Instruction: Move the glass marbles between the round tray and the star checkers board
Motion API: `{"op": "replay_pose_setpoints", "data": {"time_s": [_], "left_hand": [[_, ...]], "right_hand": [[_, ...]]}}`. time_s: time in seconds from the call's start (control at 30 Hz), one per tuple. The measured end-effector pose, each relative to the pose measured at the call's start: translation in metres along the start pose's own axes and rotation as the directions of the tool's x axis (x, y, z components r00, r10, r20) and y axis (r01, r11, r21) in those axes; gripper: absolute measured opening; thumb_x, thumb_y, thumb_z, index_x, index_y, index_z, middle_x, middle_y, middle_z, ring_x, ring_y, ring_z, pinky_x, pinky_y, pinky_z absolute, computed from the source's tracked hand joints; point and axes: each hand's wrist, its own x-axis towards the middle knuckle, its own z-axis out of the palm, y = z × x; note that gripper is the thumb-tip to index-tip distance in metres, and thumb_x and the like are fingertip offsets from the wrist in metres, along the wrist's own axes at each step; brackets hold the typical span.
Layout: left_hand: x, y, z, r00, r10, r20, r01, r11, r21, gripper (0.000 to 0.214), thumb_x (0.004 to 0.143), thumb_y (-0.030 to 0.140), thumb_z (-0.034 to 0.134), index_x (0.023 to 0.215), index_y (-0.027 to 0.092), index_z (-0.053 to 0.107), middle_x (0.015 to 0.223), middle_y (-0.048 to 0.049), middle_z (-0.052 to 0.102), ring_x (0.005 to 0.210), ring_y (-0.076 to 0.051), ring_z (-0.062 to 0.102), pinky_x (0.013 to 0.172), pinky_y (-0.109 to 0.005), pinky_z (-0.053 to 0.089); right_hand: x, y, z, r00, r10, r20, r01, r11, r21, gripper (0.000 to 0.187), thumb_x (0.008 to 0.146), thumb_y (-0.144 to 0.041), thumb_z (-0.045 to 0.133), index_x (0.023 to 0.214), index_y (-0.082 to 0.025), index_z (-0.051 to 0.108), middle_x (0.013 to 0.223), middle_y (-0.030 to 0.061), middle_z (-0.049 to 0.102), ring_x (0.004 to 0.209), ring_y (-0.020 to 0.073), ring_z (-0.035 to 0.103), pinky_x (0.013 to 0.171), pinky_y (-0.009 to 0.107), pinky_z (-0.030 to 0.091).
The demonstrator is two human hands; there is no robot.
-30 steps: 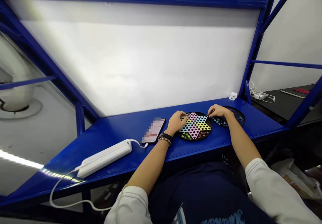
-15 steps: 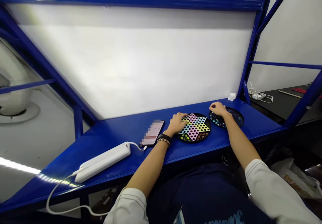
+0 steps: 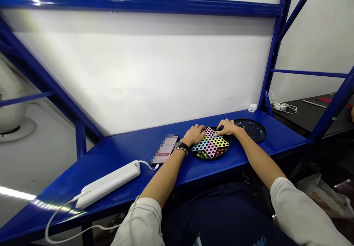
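Note:
A round black game board (image 3: 210,146) with a star of pink, yellow, green and blue holed fields lies on the blue shelf (image 3: 132,150). My left hand (image 3: 195,134) rests on its left rim with the fingers curled. My right hand (image 3: 227,127) hovers over the board's upper right part, fingers bent together in a pinch; what it holds is too small to see. To the right of the board lies a black round tray (image 3: 252,129) with small coloured marbles.
A phone (image 3: 165,149) lies left of the board, cabled to a white power bank (image 3: 108,183). A small white charger (image 3: 252,108) sits by the wall. Blue rack posts rise at the right, and a black table (image 3: 309,113) with cables and a phone stands beyond them.
My right hand has moved left from the black marble tray to the star board. My left hand has stayed on the board's left rim. The view has shifted slightly.

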Motion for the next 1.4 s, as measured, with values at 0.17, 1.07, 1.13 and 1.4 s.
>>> {"op": "replay_pose_setpoints", "data": {"time_s": [0.17, 1.07, 1.13, 1.4], "left_hand": [[-0.001, -0.004, -0.005, 0.994, 0.032, 0.103, -0.039, 0.997, 0.068, 0.044, 0.101, 0.042, 0.031, 0.136, 0.027, 0.054, 0.118, -0.0113, 0.061, 0.104, -0.029, 0.066, 0.095, -0.045, 0.050], [0.016, -0.015, -0.004, 0.984, 0.124, 0.128, -0.139, 0.984, 0.112, 0.055, 0.102, 0.045, 0.027, 0.102, 0.023, 0.078, 0.113, -0.0113, 0.076, 0.098, -0.026, 0.070, 0.083, -0.034, 0.051], [0.015, -0.014, -0.004, 0.989, 0.106, 0.107, -0.119, 0.985, 0.126, 0.056, 0.102, 0.045, 0.028, 0.096, 0.021, 0.079, 0.106, -0.0129, 0.077, 0.092, -0.026, 0.071, 0.080, -0.034, 0.050], [0.020, -0.013, -0.007, 0.991, 0.098, 0.091, -0.111, 0.981, 0.157, 0.060, 0.101, 0.045, 0.028, 0.089, 0.016, 0.079, 0.096, -0.0157, 0.076, 0.082, -0.025, 0.069, 0.076, -0.034, 0.049]], "right_hand": [[0.004, -0.005, 0.004, 0.999, 0.034, 0.011, -0.034, 0.999, 0.001, 0.054, 0.071, -0.073, 0.075, 0.101, -0.028, 0.081, 0.122, 0.0098, 0.072, 0.126, 0.0384, 0.049, 0.107, 0.056, 0.028], [-0.001, -0.009, 0.003, 0.996, 0.050, -0.076, -0.038, 0.987, 0.157, 0.039, 0.077, -0.062, 0.076, 0.082, -0.024, 0.079, 0.098, 0.0052, 0.078, 0.098, 0.0259, 0.069, 0.089, 0.034, 0.046], [-0.002, -0.009, 0.002, 0.996, 0.048, -0.075, -0.035, 0.984, 0.174, 0.038, 0.077, -0.061, 0.076, 0.082, -0.024, 0.079, 0.097, 0.0052, 0.078, 0.099, 0.0259, 0.069, 0.089, 0.034, 0.047], [-0.002, -0.008, 0.002, 0.996, 0.040, -0.076, -0.024, 0.978, 0.206, 0.039, 0.077, -0.061, 0.075, 0.080, -0.023, 0.077, 0.094, 0.0053, 0.078, 0.095, 0.0246, 0.069, 0.082, 0.032, 0.049]]}}
